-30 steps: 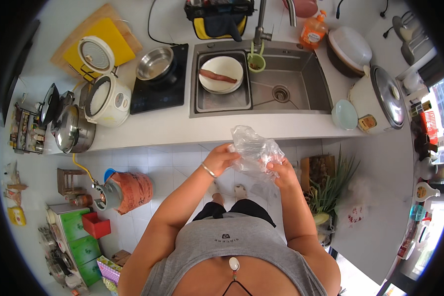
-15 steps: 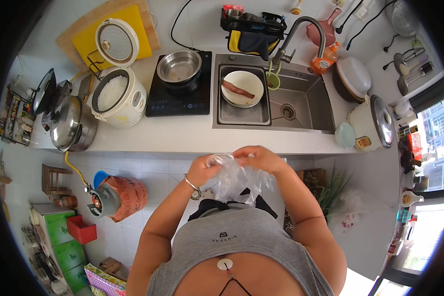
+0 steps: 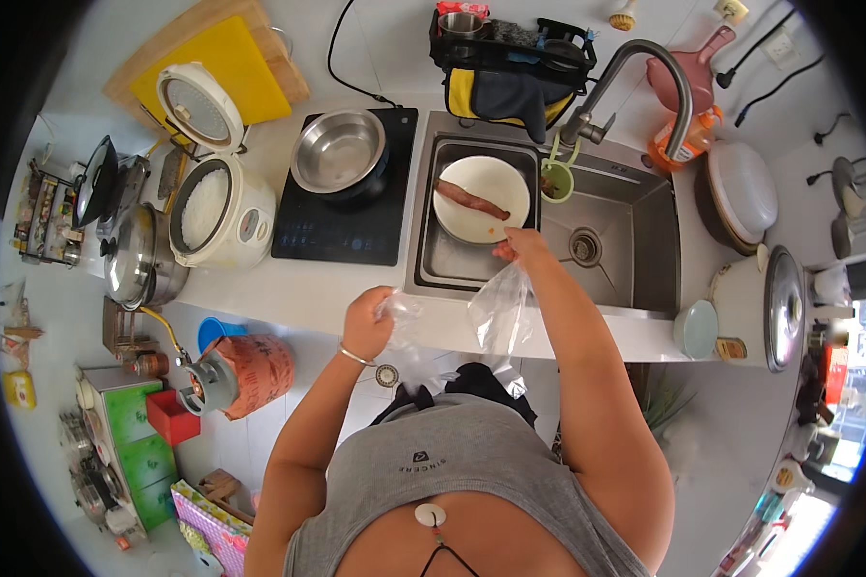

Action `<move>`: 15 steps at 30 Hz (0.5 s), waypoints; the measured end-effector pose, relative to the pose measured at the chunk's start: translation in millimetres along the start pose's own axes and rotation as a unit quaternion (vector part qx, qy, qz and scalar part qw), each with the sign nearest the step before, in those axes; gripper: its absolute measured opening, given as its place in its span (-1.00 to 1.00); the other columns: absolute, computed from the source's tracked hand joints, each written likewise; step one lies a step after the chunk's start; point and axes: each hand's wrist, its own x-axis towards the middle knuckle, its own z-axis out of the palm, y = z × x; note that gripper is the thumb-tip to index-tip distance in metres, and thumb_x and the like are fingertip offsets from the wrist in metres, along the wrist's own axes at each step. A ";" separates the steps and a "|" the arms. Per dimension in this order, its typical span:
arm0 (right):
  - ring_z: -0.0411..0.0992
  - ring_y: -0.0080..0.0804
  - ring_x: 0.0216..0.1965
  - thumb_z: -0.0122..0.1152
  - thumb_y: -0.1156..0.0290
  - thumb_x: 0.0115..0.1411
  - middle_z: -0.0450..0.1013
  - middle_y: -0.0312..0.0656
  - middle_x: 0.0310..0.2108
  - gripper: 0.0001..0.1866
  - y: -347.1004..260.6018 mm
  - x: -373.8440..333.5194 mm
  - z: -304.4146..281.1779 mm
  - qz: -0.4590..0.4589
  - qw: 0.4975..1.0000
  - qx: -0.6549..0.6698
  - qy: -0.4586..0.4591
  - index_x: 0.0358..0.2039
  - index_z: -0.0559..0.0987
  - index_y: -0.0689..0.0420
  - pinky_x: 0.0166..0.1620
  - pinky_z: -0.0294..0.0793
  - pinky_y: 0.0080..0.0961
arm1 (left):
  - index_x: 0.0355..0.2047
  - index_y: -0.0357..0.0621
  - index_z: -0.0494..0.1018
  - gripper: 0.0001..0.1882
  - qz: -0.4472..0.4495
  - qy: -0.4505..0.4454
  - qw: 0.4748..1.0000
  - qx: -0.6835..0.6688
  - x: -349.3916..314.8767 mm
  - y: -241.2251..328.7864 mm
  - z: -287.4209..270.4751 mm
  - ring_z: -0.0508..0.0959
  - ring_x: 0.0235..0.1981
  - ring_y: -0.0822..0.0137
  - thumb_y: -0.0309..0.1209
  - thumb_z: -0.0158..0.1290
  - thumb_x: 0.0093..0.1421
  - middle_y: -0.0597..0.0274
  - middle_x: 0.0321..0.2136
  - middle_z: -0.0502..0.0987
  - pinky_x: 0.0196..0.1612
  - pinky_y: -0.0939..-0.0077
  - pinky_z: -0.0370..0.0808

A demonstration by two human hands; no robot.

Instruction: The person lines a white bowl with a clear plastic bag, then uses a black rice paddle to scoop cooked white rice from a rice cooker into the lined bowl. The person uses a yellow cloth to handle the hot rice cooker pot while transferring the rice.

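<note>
My left hand (image 3: pixel 368 324), with a bangle at its wrist, is closed on crumpled clear plastic (image 3: pixel 409 332) in front of the counter edge. My right hand (image 3: pixel 522 248) reaches to the near rim of a white bowl (image 3: pixel 510 197) in the left sink basin. From its bent fingers a clear plastic bag (image 3: pixel 500 310) hangs over the counter edge. Whether the two pieces of plastic are joined, I cannot tell. Inside the bowl lies a long reddish-brown piece (image 3: pixel 471 199), its kind unclear, and a small orange bit (image 3: pixel 492 231) near my right fingertips.
Left of the sink (image 3: pixel 423 274) a steel pan (image 3: pixel 340 151) sits on a black induction cooker (image 3: pixel 337 236). Beside it stands an open rice cooker (image 3: pixel 245 221) with rice. The tap (image 3: pixel 678 96) arches over the right basin. A pale bowl (image 3: pixel 695 330) stands near the counter's right edge.
My hands have moved apart. The right went forward to the bowl, trailing plastic; the left moved slightly left, still holding plastic. The orange bit now shows in the bowl, and the view has shifted.
</note>
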 end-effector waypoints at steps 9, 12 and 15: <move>0.36 -0.40 -0.74 0.03 0.40 0.07 0.41 -0.09 -0.66 -0.79 -14.6 -11.5 -19.6 -0.081 0.993 -0.083 -0.020 -0.57 0.46 0.29 -0.75 0.16 -0.51 | -0.19 -0.34 0.49 -0.34 -0.087 -0.069 0.982 0.155 82.3 17.5 64.9 0.54 -0.36 0.05 0.07 0.19 -0.03 -0.03 -0.40 0.51 -0.23 0.26 0.48; 0.33 -0.43 -0.77 0.02 0.38 0.08 0.40 -0.12 -0.70 -0.77 -28.4 -40.1 -36.4 -0.131 0.981 -0.141 -0.008 -0.59 0.47 0.29 -0.74 0.20 -0.51 | 0.00 -0.27 0.37 -0.33 -0.010 0.032 0.941 0.336 101.9 58.4 63.5 0.50 -0.30 -0.02 -0.13 0.24 -0.05 -0.05 -0.28 0.47 -0.30 0.31 0.48; 0.40 -0.41 -0.75 0.02 0.34 0.08 0.42 -0.13 -0.74 -0.71 -51.1 -80.0 -48.8 -0.161 0.960 -0.227 -0.007 -0.65 0.46 0.29 -0.65 0.32 -0.46 | 0.07 -0.24 0.33 -0.28 0.062 0.088 0.931 0.348 127.0 71.1 63.6 0.52 -0.28 0.05 -0.25 0.26 -0.12 -0.04 -0.17 0.43 -0.31 0.32 0.50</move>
